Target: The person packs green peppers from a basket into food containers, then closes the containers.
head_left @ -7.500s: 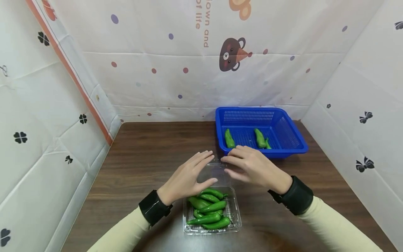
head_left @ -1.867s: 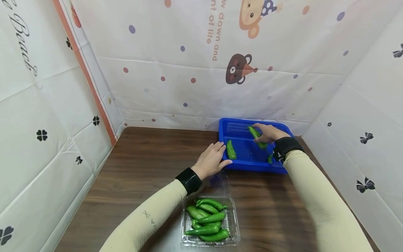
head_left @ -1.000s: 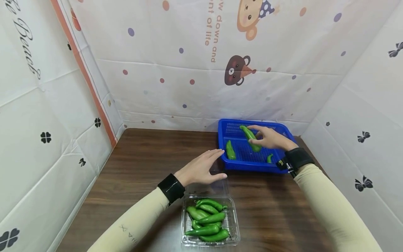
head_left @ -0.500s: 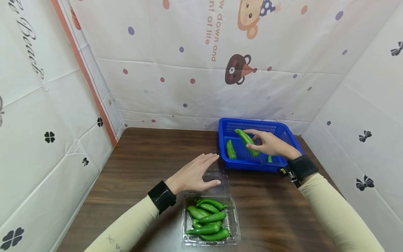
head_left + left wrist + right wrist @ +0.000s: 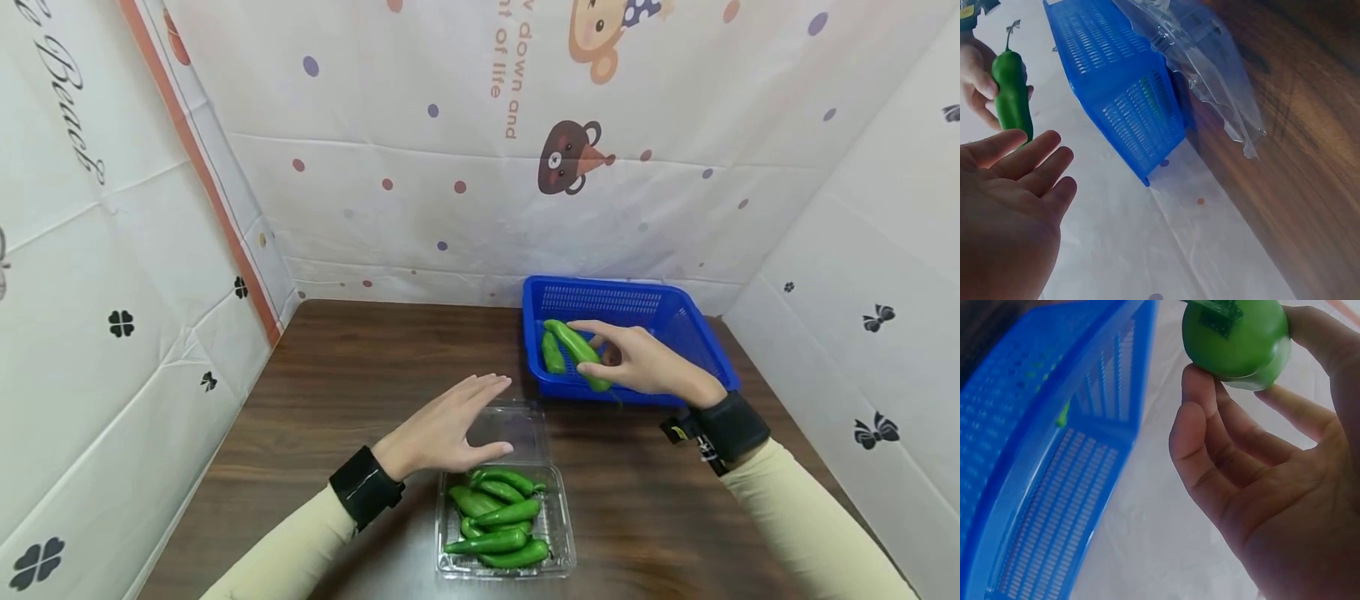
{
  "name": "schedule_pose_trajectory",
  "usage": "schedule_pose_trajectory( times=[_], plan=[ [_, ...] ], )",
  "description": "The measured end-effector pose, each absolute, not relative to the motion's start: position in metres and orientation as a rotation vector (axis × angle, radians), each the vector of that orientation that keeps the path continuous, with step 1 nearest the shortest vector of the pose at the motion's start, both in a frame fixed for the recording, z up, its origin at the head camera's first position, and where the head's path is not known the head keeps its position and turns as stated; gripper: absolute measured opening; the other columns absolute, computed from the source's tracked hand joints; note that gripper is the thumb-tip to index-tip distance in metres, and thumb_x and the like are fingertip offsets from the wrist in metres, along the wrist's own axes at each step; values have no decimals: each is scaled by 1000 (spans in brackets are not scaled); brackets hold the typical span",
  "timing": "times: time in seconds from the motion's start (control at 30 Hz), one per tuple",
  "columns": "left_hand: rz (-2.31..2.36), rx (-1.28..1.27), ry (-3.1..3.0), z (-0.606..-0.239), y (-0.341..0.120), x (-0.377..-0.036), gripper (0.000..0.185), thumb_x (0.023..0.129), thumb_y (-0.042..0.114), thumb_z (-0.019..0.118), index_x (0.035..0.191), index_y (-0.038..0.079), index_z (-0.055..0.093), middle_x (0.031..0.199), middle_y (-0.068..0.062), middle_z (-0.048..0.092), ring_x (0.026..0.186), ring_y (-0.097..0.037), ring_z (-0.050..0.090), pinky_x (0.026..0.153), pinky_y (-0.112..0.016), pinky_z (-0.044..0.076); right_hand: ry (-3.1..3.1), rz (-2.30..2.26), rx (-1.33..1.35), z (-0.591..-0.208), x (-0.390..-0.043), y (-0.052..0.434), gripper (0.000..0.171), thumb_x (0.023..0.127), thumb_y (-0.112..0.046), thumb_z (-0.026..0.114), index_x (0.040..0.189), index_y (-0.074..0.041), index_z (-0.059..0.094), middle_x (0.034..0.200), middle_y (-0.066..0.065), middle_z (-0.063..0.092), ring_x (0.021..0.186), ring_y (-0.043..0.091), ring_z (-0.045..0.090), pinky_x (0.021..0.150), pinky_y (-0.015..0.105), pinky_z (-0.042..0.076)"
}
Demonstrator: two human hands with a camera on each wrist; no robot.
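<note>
Green pepper (image 5: 576,353): held in the air above the front edge of the blue basket (image 5: 697,346), stem end lower and toward the person, tip raised toward the basket's left wall. Pinched near its stem end by fingertips and thumb, which leaves most of its length free.

Right hand (image 5: 645,367): just in front of the basket, palm turned left, fingers curled lightly round the pepper; wrist band and cream sleeve trail back to the right.

Second pepper (image 5: 552,353): lies on the basket floor by the left wall, just behind the held one.

Left hand (image 5: 442,425): left of and nearer than the basket, holding nothing, fingers straight and together, palm facing right, hovering at the raised clear lid (image 5: 504,427).

Clear clamshell tray (image 5: 561,533): on the table (image 5: 345,383) in front of the basket, packed with green peppers (image 5: 498,521); lid tipped back toward the basket, apparently leaving the tray open from above.
</note>
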State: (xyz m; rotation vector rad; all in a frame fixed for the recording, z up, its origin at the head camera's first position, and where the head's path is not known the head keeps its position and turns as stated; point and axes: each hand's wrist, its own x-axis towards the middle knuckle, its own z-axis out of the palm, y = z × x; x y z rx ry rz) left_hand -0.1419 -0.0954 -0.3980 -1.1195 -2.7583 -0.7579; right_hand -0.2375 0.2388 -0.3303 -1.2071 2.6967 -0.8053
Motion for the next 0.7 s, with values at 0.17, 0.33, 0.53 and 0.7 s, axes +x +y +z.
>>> schedule_pose_trajectory(
  times=[0.17, 0.33, 0.53, 0.7],
  plan=[
    [-753, -1130, -2758, -399, -100, -134, 88, 95, 62, 62, 160, 9, 36, 161, -9, 40, 151, -24, 34, 126, -40, 23, 2685, -828, -1292, -331, -223, 233, 65, 95, -25, 77, 151, -11, 49, 101, 3, 71, 64, 6, 56, 57, 27, 50],
    [-753, -1131, -2773, -403, -105, -126, 90, 94, 64, 62, 160, 8, 36, 161, -10, 40, 151, -25, 33, 125, -42, 25, 2663, -841, -1345, -333, -210, 227, 65, 94, -25, 78, 151, -12, 50, 100, -1, 70, 64, 4, 56, 55, 24, 50],
    [-771, -1123, -2761, -406, -110, -119, 88, 94, 64, 62, 158, 9, 39, 160, -10, 42, 150, -27, 35, 121, -48, 32, 2642, -872, -1380, -334, -193, 222, 63, 94, -25, 78, 150, -15, 52, 101, -3, 68, 64, 2, 54, 53, 23, 49],
    [-774, -1133, -2765, -407, -113, -111, 90, 94, 67, 60, 159, 8, 38, 161, -10, 40, 150, -30, 35, 122, -48, 31, 2608, -875, -1353, -333, -177, 217, 63, 94, -30, 77, 151, -19, 51, 100, -7, 65, 64, 2, 53, 54, 23, 48]
  ],
)
